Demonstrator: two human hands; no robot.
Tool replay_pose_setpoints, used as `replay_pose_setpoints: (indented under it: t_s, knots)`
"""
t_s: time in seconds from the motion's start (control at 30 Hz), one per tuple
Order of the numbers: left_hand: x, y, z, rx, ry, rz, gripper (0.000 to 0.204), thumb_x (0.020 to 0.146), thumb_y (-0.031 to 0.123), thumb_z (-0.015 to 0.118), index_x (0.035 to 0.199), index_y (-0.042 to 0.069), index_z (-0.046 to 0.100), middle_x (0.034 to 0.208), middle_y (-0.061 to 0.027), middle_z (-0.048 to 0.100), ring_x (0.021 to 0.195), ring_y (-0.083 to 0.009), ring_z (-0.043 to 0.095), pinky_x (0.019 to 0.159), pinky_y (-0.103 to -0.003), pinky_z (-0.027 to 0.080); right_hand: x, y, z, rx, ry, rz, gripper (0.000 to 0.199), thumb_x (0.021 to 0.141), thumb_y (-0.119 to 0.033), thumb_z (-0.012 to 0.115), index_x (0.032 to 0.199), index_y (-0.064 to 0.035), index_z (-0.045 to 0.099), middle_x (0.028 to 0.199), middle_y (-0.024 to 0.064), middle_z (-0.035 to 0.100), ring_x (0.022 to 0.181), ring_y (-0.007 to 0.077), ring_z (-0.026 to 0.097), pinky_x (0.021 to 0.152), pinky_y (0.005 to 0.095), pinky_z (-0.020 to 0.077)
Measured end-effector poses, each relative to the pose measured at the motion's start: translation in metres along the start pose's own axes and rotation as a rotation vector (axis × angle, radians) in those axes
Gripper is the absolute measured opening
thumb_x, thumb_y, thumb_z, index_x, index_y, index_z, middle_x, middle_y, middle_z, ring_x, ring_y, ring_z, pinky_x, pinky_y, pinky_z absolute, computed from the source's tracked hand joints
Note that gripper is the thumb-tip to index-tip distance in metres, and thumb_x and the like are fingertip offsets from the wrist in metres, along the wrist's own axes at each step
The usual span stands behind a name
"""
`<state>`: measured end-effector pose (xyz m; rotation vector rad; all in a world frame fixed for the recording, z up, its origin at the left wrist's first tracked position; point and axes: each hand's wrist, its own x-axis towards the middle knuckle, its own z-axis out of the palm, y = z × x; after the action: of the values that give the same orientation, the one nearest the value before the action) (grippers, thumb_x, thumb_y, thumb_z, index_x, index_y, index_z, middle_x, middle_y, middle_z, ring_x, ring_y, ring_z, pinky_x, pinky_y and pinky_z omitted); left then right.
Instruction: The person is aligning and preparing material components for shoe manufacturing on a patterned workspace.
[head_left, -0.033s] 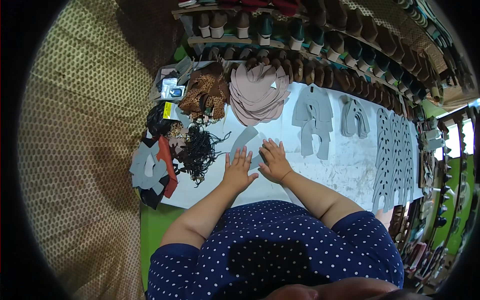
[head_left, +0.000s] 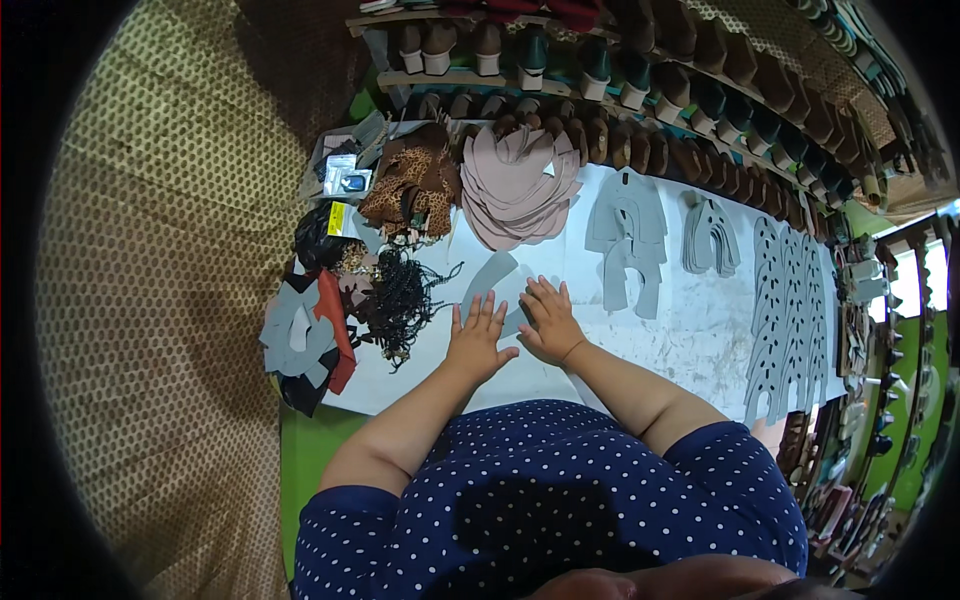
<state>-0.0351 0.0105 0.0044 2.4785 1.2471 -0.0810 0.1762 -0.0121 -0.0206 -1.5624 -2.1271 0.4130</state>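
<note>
A curved grey cut piece (head_left: 492, 272) lies flat on the white table in front of me. My left hand (head_left: 477, 342) rests over its near left part, palm down with the fingers spread. Close by on the right, my right hand (head_left: 552, 325) lies flat too, its fingers apart and pressing near the piece's right end. Part of the piece shows between the two hands; the rest is under my fingers. Left of my left hand is a tangle of black cords or straps (head_left: 398, 300).
Pinkish cut pieces (head_left: 515, 195) are stacked beyond my hands, beside leopard-print pieces (head_left: 408, 190). Grey cut-outs (head_left: 628, 240) and perforated grey strips (head_left: 785, 310) lie to the right. Red and grey scraps (head_left: 337, 330) sit at the left edge. Shoe shelves (head_left: 540, 82) stand behind the table.
</note>
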Motion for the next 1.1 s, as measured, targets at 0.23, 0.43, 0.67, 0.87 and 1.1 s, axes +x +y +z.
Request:
replay_pose_setpoints:
  t_s: [0.23, 0.43, 0.67, 0.87, 1.1]
  knots:
    - [-0.018, -0.022, -0.015, 0.03, -0.045, 0.046, 0.09, 0.088, 0.059, 0.058, 0.16, 0.016, 0.024, 0.168, -0.0178, 0.011, 0.155, -0.0386, 0.008, 0.118, -0.067, -0.001, 0.002, -0.005, -0.002, -0.059, -0.085, 0.022, 0.065, 0.087, -0.038, 0.066, 0.141, -0.006, 0.049, 0.155, 0.0169, 0.037, 0.148, 0.0369, 0.027, 0.119, 0.0633, 0.0103]
    - [-0.1, -0.107, -0.011, 0.067, 0.169, -0.359, 0.092, 0.087, 0.048, 0.064, 0.16, 0.011, 0.022, 0.168, -0.0182, 0.008, 0.155, -0.0399, 0.005, 0.119, -0.066, 0.0, 0.003, -0.014, -0.003, -0.194, -0.24, -0.045, 0.08, 0.09, -0.045, 0.06, 0.155, -0.0073, 0.031, 0.163, 0.0153, 0.026, 0.152, 0.0348, 0.019, 0.12, 0.0632, 0.0049]
    - [-0.139, -0.159, -0.006, -0.005, 0.334, -0.448, 0.092, 0.087, 0.049, 0.063, 0.159, 0.009, 0.022, 0.168, -0.0189, 0.008, 0.154, -0.0416, 0.004, 0.12, -0.062, 0.002, 0.053, -0.039, 0.032, -0.209, -0.274, -0.071, 0.09, 0.092, -0.056, 0.055, 0.159, -0.0078, 0.02, 0.166, 0.0132, 0.019, 0.154, 0.0335, 0.014, 0.12, 0.0632, 0.0028]
    - [-0.137, -0.16, -0.01, 0.023, 0.257, -0.433, 0.09, 0.087, 0.051, 0.063, 0.159, 0.012, 0.024, 0.167, -0.0177, 0.015, 0.155, -0.0377, 0.009, 0.121, -0.059, 0.005, 0.091, -0.073, 0.055, -0.244, -0.337, -0.138, 0.095, 0.091, -0.063, 0.051, 0.159, -0.0052, 0.018, 0.166, 0.0147, 0.018, 0.155, 0.0339, 0.011, 0.121, 0.061, 0.0044]
    - [-0.135, -0.165, -0.011, 0.003, 0.254, -0.446, 0.089, 0.088, 0.052, 0.061, 0.159, 0.013, 0.025, 0.167, -0.0164, 0.017, 0.154, -0.0367, 0.011, 0.121, -0.058, 0.006, 0.103, -0.069, 0.063, -0.292, -0.387, -0.143, 0.1, 0.089, -0.069, 0.05, 0.159, -0.0042, 0.019, 0.166, 0.0168, 0.018, 0.154, 0.0352, 0.013, 0.121, 0.0613, 0.0086]
